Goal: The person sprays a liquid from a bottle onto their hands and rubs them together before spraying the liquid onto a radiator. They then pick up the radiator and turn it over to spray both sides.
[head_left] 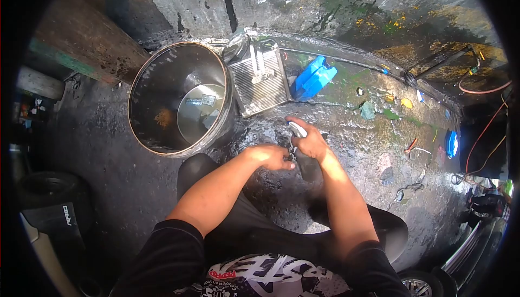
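My right hand (312, 143) is wrapped around the neck of a spray bottle (309, 168) with a white trigger head and a greyish, see-through body. The bottle is held upright above the wet ground between my knees. Just left of the bottle is my left hand (272, 157), its fingers curled inward and the thumb toward the bottle. Whatever the left fingers hold, if anything, is too small or hidden to make out. Beyond both hands, a finned metal radiator (254, 94) lies against a large drum, with pale metal parts resting on top of it.
The open drum (232, 114) at my left holds murky water. A blue jug (313, 78) stands right of the radiator. Tyres (51, 186) are at far left. A concrete wall (303, 4) runs behind; hoses (472, 88) hang at right, above a blue container (452, 144).
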A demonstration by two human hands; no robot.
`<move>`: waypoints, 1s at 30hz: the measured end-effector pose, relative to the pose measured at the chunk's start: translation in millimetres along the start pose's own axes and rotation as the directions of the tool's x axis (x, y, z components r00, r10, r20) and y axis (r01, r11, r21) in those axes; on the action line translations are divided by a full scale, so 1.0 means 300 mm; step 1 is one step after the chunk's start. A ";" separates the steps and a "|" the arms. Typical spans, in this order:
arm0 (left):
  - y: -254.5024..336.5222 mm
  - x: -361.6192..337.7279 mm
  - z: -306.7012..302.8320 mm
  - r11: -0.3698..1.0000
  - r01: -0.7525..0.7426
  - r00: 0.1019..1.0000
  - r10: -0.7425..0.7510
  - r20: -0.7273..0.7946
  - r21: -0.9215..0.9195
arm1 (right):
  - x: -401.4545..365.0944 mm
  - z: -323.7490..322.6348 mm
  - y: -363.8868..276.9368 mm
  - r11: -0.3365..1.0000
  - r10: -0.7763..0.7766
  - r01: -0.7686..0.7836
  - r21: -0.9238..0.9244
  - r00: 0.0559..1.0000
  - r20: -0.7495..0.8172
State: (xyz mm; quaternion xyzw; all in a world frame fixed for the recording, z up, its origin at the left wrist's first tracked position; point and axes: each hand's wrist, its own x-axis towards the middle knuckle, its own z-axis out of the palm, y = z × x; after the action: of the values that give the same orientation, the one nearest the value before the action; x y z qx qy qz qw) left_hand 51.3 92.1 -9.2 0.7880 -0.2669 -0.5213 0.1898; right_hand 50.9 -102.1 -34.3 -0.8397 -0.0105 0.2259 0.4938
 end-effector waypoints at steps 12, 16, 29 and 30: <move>-0.016 0.020 0.017 1.000 0.011 1.000 -0.011 -0.030 -0.007 | 0.005 0.016 0.043 0.993 -0.054 0.039 -0.113 0.990 -0.133; -0.010 0.018 0.012 1.000 0.003 1.000 -0.002 -0.030 0.016 | -0.005 -0.001 0.006 0.993 0.103 -0.105 0.055 0.994 0.033; 0.001 0.033 0.009 1.000 0.026 0.999 -0.025 -0.022 0.016 | -0.013 0.011 -0.054 0.992 -0.128 0.126 -0.028 0.987 -0.094; 0.001 0.035 0.009 1.000 0.009 1.000 -0.008 -0.018 0.012 | -0.018 0.008 -0.061 0.994 -0.111 0.110 -0.019 0.989 -0.102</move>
State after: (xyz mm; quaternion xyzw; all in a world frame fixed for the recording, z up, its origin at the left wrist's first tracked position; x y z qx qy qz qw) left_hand 52.1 85.2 -17.7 0.7948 -0.2649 -0.5136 0.1852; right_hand 48.9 -92.0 -18.3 -0.8517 -0.0330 0.1547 0.4996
